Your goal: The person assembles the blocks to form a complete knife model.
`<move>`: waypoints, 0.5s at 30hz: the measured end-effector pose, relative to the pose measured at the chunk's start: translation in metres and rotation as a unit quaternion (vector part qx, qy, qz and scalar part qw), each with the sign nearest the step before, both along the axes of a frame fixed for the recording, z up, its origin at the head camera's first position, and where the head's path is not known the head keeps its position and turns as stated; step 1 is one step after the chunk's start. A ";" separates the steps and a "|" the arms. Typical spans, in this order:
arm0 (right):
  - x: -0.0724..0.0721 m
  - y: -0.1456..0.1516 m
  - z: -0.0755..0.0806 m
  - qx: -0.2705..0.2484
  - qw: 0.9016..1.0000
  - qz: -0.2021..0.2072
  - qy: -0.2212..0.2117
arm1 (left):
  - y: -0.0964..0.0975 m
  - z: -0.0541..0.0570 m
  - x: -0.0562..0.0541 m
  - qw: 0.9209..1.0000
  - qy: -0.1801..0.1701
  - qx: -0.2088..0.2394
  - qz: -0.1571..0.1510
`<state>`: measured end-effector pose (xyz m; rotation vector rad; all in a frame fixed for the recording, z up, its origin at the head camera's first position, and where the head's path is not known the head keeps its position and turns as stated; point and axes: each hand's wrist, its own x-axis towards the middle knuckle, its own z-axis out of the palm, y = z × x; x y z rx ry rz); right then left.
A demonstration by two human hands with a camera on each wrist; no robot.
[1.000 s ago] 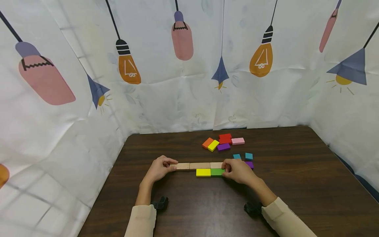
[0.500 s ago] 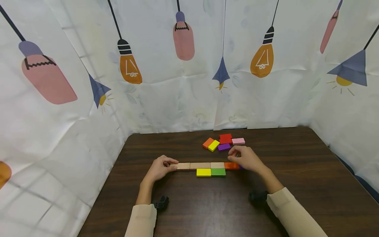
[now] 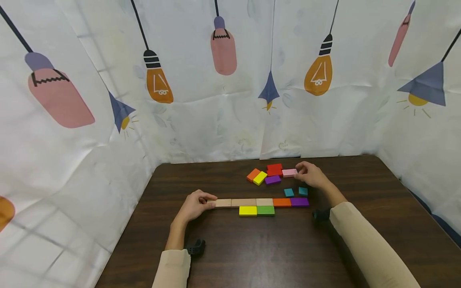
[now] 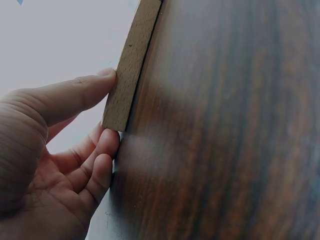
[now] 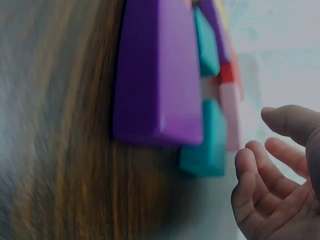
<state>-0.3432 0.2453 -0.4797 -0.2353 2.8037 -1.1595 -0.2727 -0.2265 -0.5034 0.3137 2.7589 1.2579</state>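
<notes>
Plain wooden block (image 3: 222,203) at the left end of a straight row lies flat on the desk (image 3: 252,252), its outer end pinched by the person's left hand (image 3: 192,205): thumb against its side, fingers bent about the end. The right hand (image 3: 312,175) is at the outer end of a pink block (image 3: 289,173), thumb and fingers apart; whether a fingertip touches it cannot be told.

Rightward from the pinched block, the row runs through a longer plain block (image 3: 243,203), a short plain block (image 3: 264,202), an orange block (image 3: 281,203) and a purple block (image 3: 299,202), end to end. Against the near side of the row sit a yellow block (image 3: 248,211) and a green block (image 3: 265,211), side by side. Just beyond its right part lie two small teal blocks (image 3: 289,193), slightly apart.

Farther back, left of the pink one, are red pieces (image 3: 275,169), a second purple block (image 3: 272,180), and a tilted second yellow block (image 3: 260,178) against a second orange block (image 3: 253,175). Behind the desk hangs a white cloth (image 3: 234,120) printed with lamps and bulbs.
</notes>
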 end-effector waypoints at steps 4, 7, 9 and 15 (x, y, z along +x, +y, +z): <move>-0.008 0.005 -0.007 0.007 1.000 0.010 -0.023 | 0.000 -0.001 0.000 1.000 -0.002 0.001 0.000; -0.012 0.007 -0.010 0.014 0.999 0.020 -0.032 | 0.000 -0.002 0.000 1.000 -0.004 0.002 -0.001; -0.015 0.007 -0.011 0.018 0.999 0.026 -0.034 | 0.000 -0.002 0.000 1.000 -0.005 0.003 -0.002; -0.021 0.006 -0.009 0.036 0.998 0.035 -0.036 | -0.001 -0.002 -0.002 1.000 -0.003 0.001 -0.002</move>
